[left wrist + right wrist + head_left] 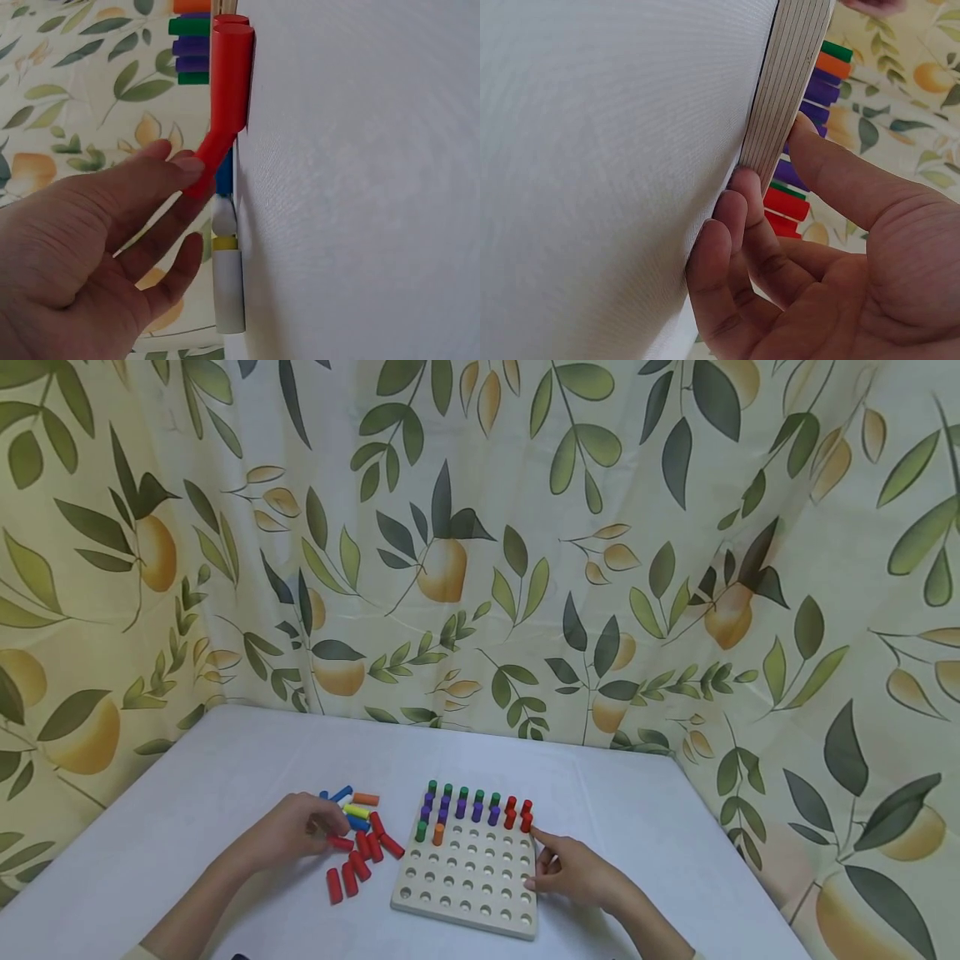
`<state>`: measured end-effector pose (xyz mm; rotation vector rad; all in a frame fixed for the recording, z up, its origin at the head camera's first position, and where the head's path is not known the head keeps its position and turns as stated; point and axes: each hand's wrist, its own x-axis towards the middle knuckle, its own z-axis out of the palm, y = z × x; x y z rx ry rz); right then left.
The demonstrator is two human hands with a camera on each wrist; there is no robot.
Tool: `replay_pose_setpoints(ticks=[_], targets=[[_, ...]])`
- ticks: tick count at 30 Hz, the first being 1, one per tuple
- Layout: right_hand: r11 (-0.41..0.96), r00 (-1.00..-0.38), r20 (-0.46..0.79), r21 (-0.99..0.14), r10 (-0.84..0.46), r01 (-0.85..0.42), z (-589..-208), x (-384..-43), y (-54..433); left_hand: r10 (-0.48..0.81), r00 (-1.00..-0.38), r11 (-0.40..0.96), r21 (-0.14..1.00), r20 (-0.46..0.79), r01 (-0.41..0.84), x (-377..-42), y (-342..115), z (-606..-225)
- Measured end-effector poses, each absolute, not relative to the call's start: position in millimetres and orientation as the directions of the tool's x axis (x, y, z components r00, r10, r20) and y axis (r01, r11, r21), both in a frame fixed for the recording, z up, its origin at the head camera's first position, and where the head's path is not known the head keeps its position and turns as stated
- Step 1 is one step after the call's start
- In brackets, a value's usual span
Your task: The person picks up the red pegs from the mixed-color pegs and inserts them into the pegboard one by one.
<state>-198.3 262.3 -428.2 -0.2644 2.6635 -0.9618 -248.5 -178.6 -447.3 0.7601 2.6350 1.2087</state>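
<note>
My left hand (303,827) pinches a red peg (208,159) between thumb and fingers, low over the table among loose pegs. Beside it, other red pegs (333,886) lie scattered, with a yellow peg (356,812), an orange peg (366,799), and blue and white ones farther back. A pale wooden pegboard (476,897) lies to the right. Its far rows carry green, purple and red pegs (527,822), plus one orange peg (438,834). My right hand (573,868) holds the board's right edge, thumb on its rim and other fingers curled against its side.
A white cloth covers the table (285,743), whose far edge meets a curtain (480,635) printed with fruit and leaves. The pegboard's nearer rows show bare holes. A small dark object (240,957) shows at the bottom edge of the head view.
</note>
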Motion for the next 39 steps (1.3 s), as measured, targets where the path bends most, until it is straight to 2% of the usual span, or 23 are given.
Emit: replay_pose_setpoints(ticks=[10,23,31,39], targets=[[0.769,-0.939,-0.220,-0.636,-0.263,-0.066,-427.2,-199.2,261.2,0.511,-0.852,0.574,0.691,0.115,0.438,-245.9,-178.1,-435.2],[0.757,-0.941,-0.209,-0.650,-0.266,-0.070,-428.0,-196.7,261.1,0.536,-0.840,0.530,0.739,0.088,0.416,-247.6,-179.8,-441.9],[0.751,-0.939,-0.211,-0.656,-0.273,-0.071,-429.8,-197.7,262.0,0.497,-0.867,0.536,0.771,0.041,0.344,-247.8,-181.2,-448.3],[0.756,-0.938,-0.209,-0.650,-0.277,-0.078,-429.3,-199.2,262.1,0.491,-0.869,0.545,0.757,0.058,0.359,-248.4,-177.7,-447.4]])
